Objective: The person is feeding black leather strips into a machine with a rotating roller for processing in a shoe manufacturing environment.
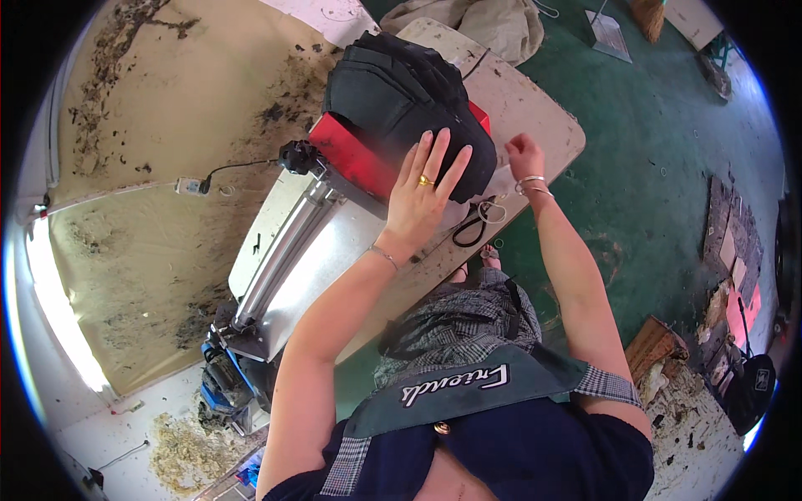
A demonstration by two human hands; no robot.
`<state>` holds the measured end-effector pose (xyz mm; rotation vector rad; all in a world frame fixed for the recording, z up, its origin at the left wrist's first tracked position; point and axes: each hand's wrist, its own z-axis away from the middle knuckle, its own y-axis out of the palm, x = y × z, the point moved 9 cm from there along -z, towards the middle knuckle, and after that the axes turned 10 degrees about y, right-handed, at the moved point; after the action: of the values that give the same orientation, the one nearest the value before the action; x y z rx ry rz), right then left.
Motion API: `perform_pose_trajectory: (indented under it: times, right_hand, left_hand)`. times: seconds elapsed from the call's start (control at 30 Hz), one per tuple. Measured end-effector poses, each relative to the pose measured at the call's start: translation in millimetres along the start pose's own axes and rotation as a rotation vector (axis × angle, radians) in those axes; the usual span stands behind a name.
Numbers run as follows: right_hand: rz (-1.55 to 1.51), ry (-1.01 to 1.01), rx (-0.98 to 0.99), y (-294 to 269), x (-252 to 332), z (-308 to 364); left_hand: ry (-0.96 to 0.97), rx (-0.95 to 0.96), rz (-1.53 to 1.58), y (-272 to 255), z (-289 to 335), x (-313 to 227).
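A thick stack of black, layered, folded-looking pieces [401, 92] sits in a red holder [351, 159] on the pale worktable; I cannot make out what the pieces are. My left hand [422, 192], with a ring on one finger, lies flat against the near side of the stack, fingers stretched out. To the right of the stack, over the table's edge, my right hand [525, 157] is closed with the fingers curled in. Whether it pinches anything is hidden. Below the stack hang a black loop of cord [470, 234] and a whitish loop [491, 213].
Metal rails [288, 242] with a black knob [298, 156] run along the worktable [547, 125]. Left of it stands a brown-covered surface [142, 250] strewn with dark scraps. A dustpan [608, 37] and a broom [648, 18] are on the green floor at the far right.
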<state>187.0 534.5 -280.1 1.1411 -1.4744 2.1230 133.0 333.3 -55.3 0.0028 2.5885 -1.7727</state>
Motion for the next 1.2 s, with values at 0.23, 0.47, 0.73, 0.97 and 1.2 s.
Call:
perform_pose_trajectory:
  times: [0.23,0.47,0.73,0.97,1.2]
  right_hand:
    - [-0.73,0.206,0.196,-51.2,-14.3,19.0]
    - [-1.189,0.221,0.533,-97.1,51.3,78.8]
    - [-1.088,0.128,0.869,-134.1,138.5,156.1]
    - [-1.812,0.252,1.276,-151.6,154.2,170.9]
    - [-1.047,0.335,1.881,-117.4,168.2,252.1]
  left_hand:
    - [0.011,-0.047,-0.005,3.8,0.3,0.1]
    - [-0.068,0.042,0.027,-6.5,-3.5,-2.3]
    - [-0.263,-0.123,0.832,-62.6,-22.6,-44.8]
    - [-0.956,-0.123,1.7,-37.6,19.5,-13.1]
    - [-0.375,-0.11,1.022,-63.4,11.4,-12.8]
